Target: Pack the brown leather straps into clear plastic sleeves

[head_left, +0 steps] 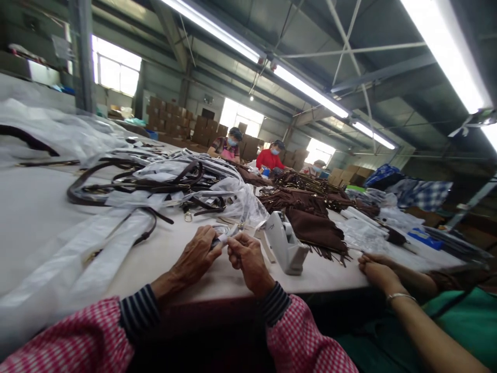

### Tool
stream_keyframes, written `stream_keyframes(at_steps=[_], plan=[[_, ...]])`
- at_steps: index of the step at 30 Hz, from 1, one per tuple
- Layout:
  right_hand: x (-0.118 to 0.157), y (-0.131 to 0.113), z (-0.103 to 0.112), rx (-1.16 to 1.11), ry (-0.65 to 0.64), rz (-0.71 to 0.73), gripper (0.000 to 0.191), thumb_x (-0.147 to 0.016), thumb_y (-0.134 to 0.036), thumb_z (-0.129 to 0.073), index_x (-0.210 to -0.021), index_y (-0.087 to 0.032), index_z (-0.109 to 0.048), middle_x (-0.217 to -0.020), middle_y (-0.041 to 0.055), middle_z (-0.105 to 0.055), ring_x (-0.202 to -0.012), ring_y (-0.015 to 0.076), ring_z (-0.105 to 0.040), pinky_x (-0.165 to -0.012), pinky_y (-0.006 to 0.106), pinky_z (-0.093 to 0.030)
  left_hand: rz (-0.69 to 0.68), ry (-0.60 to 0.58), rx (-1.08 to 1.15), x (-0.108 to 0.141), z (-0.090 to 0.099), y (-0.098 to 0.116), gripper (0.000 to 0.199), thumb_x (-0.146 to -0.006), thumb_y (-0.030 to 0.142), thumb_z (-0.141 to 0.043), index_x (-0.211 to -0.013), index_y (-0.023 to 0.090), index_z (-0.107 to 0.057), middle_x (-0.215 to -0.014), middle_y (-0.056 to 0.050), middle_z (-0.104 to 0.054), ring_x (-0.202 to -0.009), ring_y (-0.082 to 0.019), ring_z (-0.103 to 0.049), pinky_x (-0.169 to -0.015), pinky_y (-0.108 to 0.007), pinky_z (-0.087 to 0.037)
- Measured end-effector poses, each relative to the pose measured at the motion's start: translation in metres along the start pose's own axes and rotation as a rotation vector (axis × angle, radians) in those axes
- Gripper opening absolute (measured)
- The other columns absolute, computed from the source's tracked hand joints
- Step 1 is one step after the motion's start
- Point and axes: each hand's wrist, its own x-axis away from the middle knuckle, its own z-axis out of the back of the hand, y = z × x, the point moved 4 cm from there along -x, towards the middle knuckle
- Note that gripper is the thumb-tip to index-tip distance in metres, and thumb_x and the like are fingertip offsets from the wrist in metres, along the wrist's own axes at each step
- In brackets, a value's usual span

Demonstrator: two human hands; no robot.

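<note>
Near the table's front edge, my left hand [196,257] is closed on a strap [223,239] wrapped in whitish film. My right hand [250,260] pinches the same wrapped strap from the other side, its fingers close to my left fingertips. A bit of metal hardware [240,226] shows just beyond the right fingers. To the right of my right hand stands a white tape dispenser [285,246]. Behind my hands lies a heap of dark straps [190,173] with buckles, many of them in pale wrapping. Part of the held strap is hidden by my fingers.
Brown fringed bags [316,228] are piled beyond the dispenser. Clear plastic bags [363,235] lie farther right, and long plastic sleeves [112,254] at left. A co-worker's hands [378,272] rest at the table edge on my right. Other people [269,158] work across the table [163,269].
</note>
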Motion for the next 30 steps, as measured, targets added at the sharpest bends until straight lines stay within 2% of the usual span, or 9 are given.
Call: stream_keyframes(at_steps=[7,11,16,20,25,27,28,30], plan=[[-0.008,0.004,0.006,0.076,0.032,-0.086,0.045,-0.067,-0.048,-0.088,-0.070,-0.017,-0.056,-0.056,-0.0042,-0.058,-0.040,0.0034,-0.038,-0.037,0.017,-0.019,-0.044,-0.030,-0.109,0.001,-0.002,0.006,0.012,-0.099,0.029,-0.043,-0.090,0.023,-0.049,-0.102,-0.012,-0.058,-0.104,-0.032,-0.054,-0.092,-0.049,-0.050],[-0.013,0.006,0.006,0.081,0.045,-0.122,0.048,-0.063,-0.050,-0.090,-0.067,-0.018,-0.054,-0.053,-0.0047,-0.056,-0.037,0.0033,-0.035,-0.036,0.018,-0.016,-0.029,-0.020,-0.100,0.001,-0.003,0.004,0.011,-0.096,0.030,-0.043,-0.089,0.024,-0.047,-0.100,-0.012,-0.058,-0.104,-0.033,-0.053,-0.091,-0.050,-0.049],[-0.012,0.007,0.002,0.117,0.083,-0.046,0.045,-0.068,-0.049,-0.086,-0.064,-0.018,-0.054,-0.050,-0.0054,-0.053,-0.037,0.0039,-0.033,-0.036,0.020,-0.017,0.085,-0.028,0.102,0.000,0.005,0.002,0.019,-0.091,0.041,-0.046,-0.080,0.026,-0.044,-0.092,-0.006,-0.056,-0.091,-0.028,-0.055,-0.083,-0.043,-0.046],[-0.013,0.010,-0.004,0.169,0.146,0.056,0.051,-0.074,-0.056,-0.083,-0.060,-0.020,-0.050,-0.047,-0.0071,-0.046,-0.039,0.0047,-0.032,-0.038,0.021,-0.021,0.225,-0.053,0.251,-0.001,0.016,0.004,0.029,-0.089,0.052,-0.049,-0.079,0.024,-0.046,-0.079,0.000,-0.054,-0.077,-0.024,-0.053,-0.071,-0.037,-0.041],[-0.014,0.017,-0.002,0.147,0.044,0.042,0.046,-0.081,-0.057,-0.076,-0.068,-0.020,-0.052,-0.052,-0.0052,-0.052,-0.039,0.0072,-0.037,-0.039,0.022,-0.025,0.313,-0.123,0.471,-0.004,0.019,-0.001,0.038,-0.085,0.059,-0.052,-0.078,0.022,-0.053,-0.070,0.004,-0.048,-0.069,-0.019,-0.045,-0.065,-0.032,-0.035],[-0.009,0.012,0.009,0.295,0.043,0.109,0.038,-0.085,-0.048,-0.074,-0.069,-0.019,-0.056,-0.055,-0.0035,-0.055,-0.042,0.0095,-0.043,-0.042,0.024,-0.032,0.315,-0.105,0.468,-0.005,0.018,-0.004,0.037,-0.086,0.057,-0.050,-0.077,0.021,-0.054,-0.069,0.004,-0.047,-0.068,-0.019,-0.044,-0.064,-0.032,-0.034],[-0.005,0.006,0.015,0.408,0.074,0.191,0.031,-0.087,-0.042,-0.074,-0.072,-0.019,-0.060,-0.059,-0.0024,-0.057,-0.046,0.0111,-0.047,-0.046,0.025,-0.037,0.313,-0.095,0.464,-0.005,0.018,-0.004,0.037,-0.087,0.056,-0.050,-0.078,0.021,-0.054,-0.069,0.004,-0.048,-0.069,-0.019,-0.045,-0.064,-0.032,-0.033],[0.004,-0.013,0.023,0.678,0.127,0.442,0.012,-0.089,-0.028,-0.074,-0.090,-0.018,-0.069,-0.076,0.0020,-0.066,-0.062,0.0156,-0.058,-0.061,0.029,-0.049,0.289,-0.093,0.438,-0.005,0.016,-0.002,0.035,-0.087,0.055,-0.053,-0.077,0.021,-0.053,-0.073,0.003,-0.050,-0.073,-0.020,-0.047,-0.066,-0.032,-0.033]])
